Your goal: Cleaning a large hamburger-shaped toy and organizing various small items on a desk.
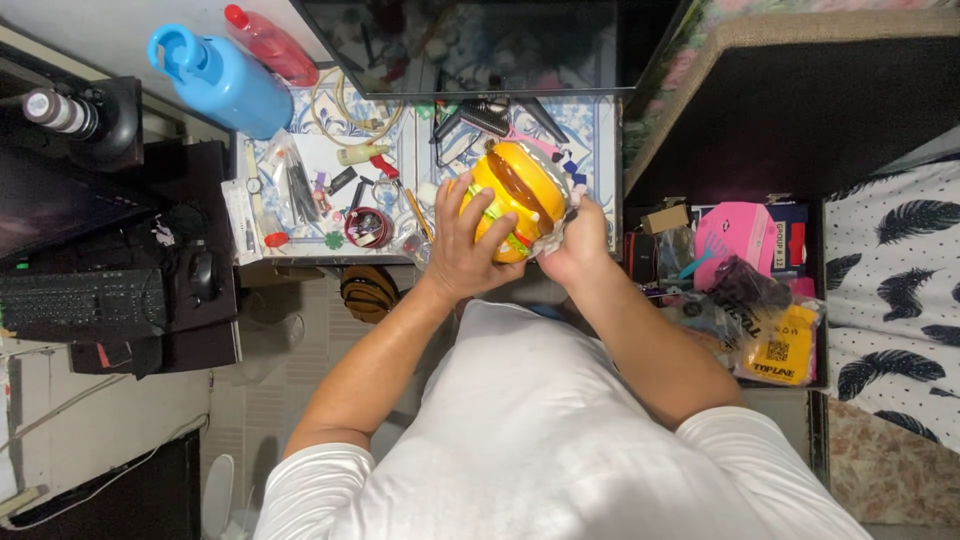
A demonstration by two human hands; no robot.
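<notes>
Burger toy [517, 198] sits tilted between both hands above the cluttered table [600, 130]; left hand [462, 250] is wrapped on its near side, right hand [577, 243] clamped on the far side, perhaps over clear wrap; a firm two-handed hold should keep it from slipping; pens, cables, a blue jug [222, 80] crowd the table; bags [760, 320] lie right.

Yellow packet [779, 347] at right beside a pink package [738, 236]; dark screen [470, 45] at top

Burger toy [515, 195] underside hidden by right hand [572, 245].
</notes>
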